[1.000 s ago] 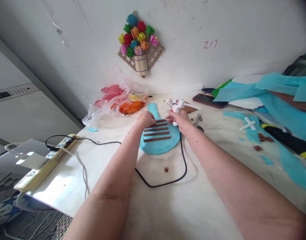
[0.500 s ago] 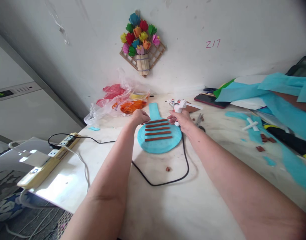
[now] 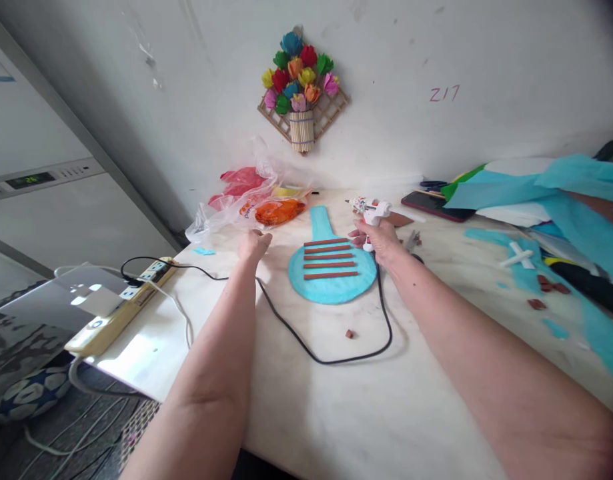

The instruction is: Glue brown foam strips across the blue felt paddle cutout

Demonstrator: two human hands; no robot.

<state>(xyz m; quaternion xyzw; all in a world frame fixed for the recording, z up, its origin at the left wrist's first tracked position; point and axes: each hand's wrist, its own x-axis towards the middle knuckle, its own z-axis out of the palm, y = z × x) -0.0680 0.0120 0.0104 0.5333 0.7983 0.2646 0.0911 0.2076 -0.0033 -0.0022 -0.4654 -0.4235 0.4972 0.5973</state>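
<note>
My right hand (image 3: 379,241) is closed round the grip of a white hot glue gun (image 3: 377,212), its nozzle pointing left above the table. Below it lies a light blue round piece with a narrow neck (image 3: 331,290), flat on the table. Several brown strips (image 3: 331,265) run across its upper half in near-parallel rows. To the left of the blue piece and apart from it, my left hand (image 3: 255,244) hovers low with fingers curled together; whether anything is pinched in them cannot be made out. A small brown scrap (image 3: 349,334) sits nearer me.
The glue gun's black cord (image 3: 306,350) loops toward a power strip (image 3: 121,313) at the left edge. Plastic bags (image 3: 256,200) lie at the back. On the right are a phone (image 3: 436,205), scissors (image 3: 413,243), white sticks (image 3: 517,255) and blue sheets (image 3: 581,200).
My left hand has left the top brown strip and moved left, off the blue piece. My right hand still holds the glue gun over the piece's right side. The view has shifted slightly.
</note>
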